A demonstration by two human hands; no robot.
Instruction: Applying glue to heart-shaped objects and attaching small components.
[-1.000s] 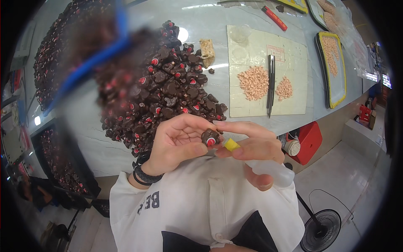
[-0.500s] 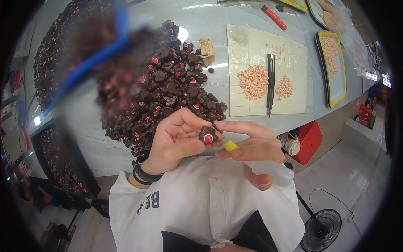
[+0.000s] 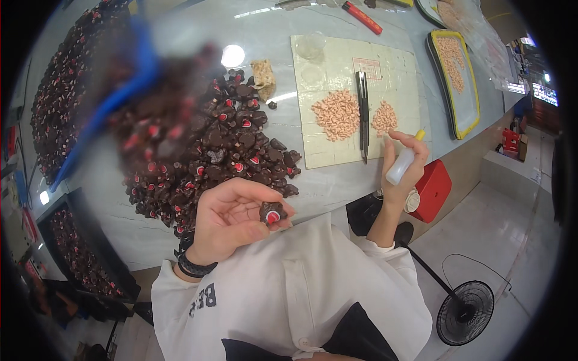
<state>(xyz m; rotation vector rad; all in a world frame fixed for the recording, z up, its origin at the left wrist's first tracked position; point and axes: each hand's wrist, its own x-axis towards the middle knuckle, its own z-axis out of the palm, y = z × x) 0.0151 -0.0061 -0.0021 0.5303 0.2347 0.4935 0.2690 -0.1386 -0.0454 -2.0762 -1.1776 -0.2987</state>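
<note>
Between the thumb and fingers of my left hand point(image 3: 232, 219) is a small dark brown figure point(image 3: 274, 215) with a red and white spot, its exact kind unclear. My right hand point(image 3: 404, 174) is curled around a small whitish plastic bottle point(image 3: 400, 166) with a yellow tip. Its thumb and index fingertip reach to the lower edge of a small heap of pale pink pieces point(image 3: 384, 115) on a cream board point(image 3: 325, 66). A larger heap of the same pieces point(image 3: 336, 114) lies left of a slim black tool point(image 3: 363, 111).
A big pile of similar dark figures point(image 3: 211, 150) spreads at left, partly behind a blurred blue strip point(image 3: 111, 108). A tan block point(image 3: 263, 78) stands beside it. A yellow-rimmed tray point(image 3: 472, 108) lies at right, a red long-bodied tool point(image 3: 362, 18) at the back. Below right is a fan point(image 3: 465, 313).
My right hand has left the figure and moved right and away from me to the small pink heap, bottle still in it. My left hand keeps the figure. The whole view has shifted slightly.
</note>
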